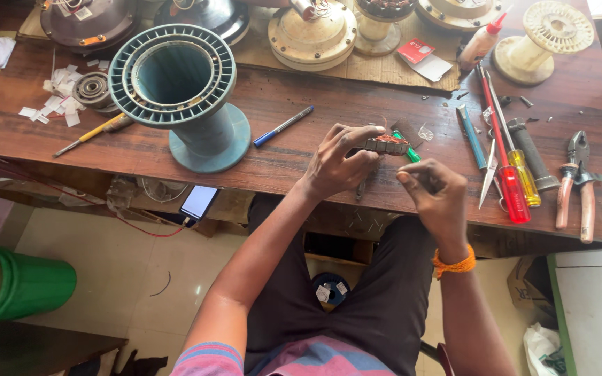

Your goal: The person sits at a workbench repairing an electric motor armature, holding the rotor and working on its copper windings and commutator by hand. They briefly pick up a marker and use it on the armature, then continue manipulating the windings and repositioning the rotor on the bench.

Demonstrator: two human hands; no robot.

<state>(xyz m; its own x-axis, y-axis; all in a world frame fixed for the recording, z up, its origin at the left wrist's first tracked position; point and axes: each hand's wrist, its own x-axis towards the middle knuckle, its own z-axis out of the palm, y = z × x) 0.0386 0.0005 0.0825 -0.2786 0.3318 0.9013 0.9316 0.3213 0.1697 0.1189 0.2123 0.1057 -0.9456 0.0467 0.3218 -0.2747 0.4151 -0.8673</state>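
While my left hand (336, 163) grips the small round motor stator with reddish copper windings (387, 144), fingers clenched around its near rim, I keep that part just above the front edge of the dark brown wooden workbench (315, 111). My right hand (433, 195) sits just right of the stator and nearer to me, fingertips pinched together; I cannot tell what, if anything, they pinch. A green-handled tool (411, 154) pokes out between the stator and that hand. Left of the stator lies a blue pen (283, 126), and farther left stands a large teal plastic wire spool (182, 90). Right of the stator I see a red-handled screwdriver (506, 167), a yellow-handled screwdriver (520, 163) touching it, and, well apart toward the bench's right end, pliers with pale red grips (576, 184). Beyond the stator, on cardboard, rest cream-coloured round metal motor housings (311, 35).
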